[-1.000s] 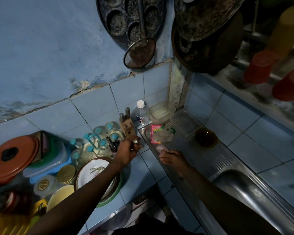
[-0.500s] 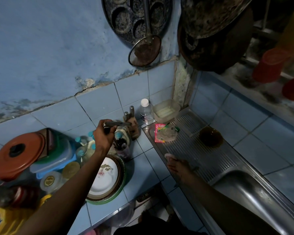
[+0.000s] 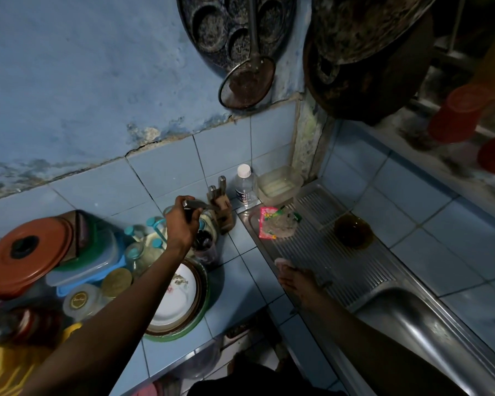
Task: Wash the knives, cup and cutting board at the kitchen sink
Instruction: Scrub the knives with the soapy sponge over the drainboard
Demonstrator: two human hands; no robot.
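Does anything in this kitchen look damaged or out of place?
Yes. The blue wall paint is peeling and cracked just above the tiles. A crumpled pink wrapper lies loose on the steel drainboard. The hanging pans look heavily blackened.

dim bluish light, sink [image 3: 429, 324] glare, wide-angle bending at edges

Home kitchen, dimly lit: steel sink [image 3: 417, 318], tiled counter [image 3: 240, 284], stacked plates [image 3: 173, 298], probably blackened pans [image 3: 363, 52] overhead.
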